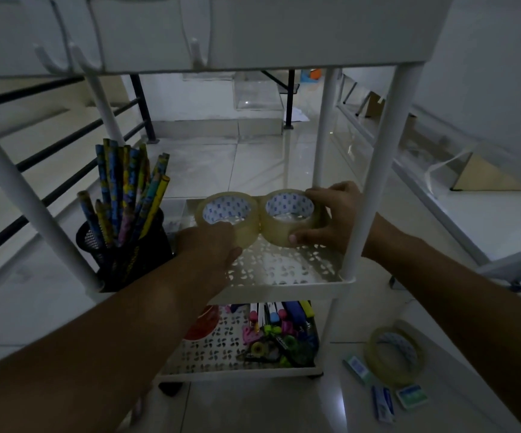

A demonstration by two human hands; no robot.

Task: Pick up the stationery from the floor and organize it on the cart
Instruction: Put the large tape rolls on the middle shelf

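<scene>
Head view: on the cart's (381,170) middle shelf (284,287) two rolls sit side by side, touching. The left hand (215,245) pinches the near wall of the left tape roll (224,210) with its fingers over the rim. The right hand (331,214) clasps the right tape roll (287,214) — thumb in front, fingers behind. Best to seat both flat and snug before letting go — a third roll (393,354) and small packets (409,396) wait on the floor. The left fingertips are lost in the dimness.

black railing (143,107) left; clear box (257,92) behind; cardboard (487,178) right, tiled floor (253,164).
</scene>
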